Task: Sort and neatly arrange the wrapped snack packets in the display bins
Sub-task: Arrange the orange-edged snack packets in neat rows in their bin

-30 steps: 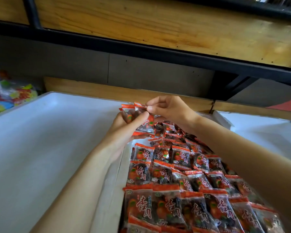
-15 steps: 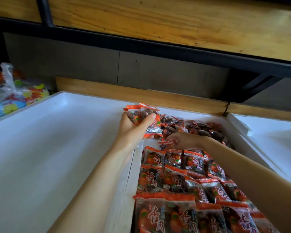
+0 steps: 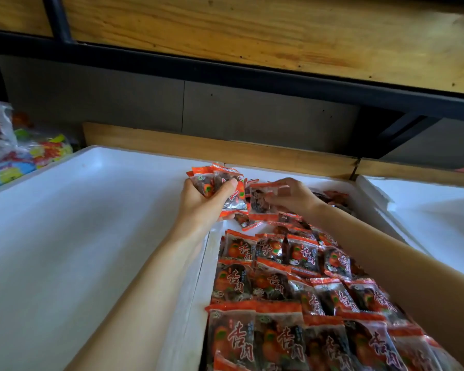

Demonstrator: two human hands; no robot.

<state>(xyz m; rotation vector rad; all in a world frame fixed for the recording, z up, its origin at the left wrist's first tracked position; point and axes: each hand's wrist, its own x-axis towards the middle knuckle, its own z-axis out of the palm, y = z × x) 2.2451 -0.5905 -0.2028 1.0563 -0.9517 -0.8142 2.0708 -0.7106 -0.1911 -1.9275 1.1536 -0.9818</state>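
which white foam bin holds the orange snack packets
The middle white foam bin, filled with orange snack packets; the left bin and right bin show only bare white.

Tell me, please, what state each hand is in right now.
Left hand: closed, holding a stack of orange snack packets.
Right hand: closed, pinching a single packet.
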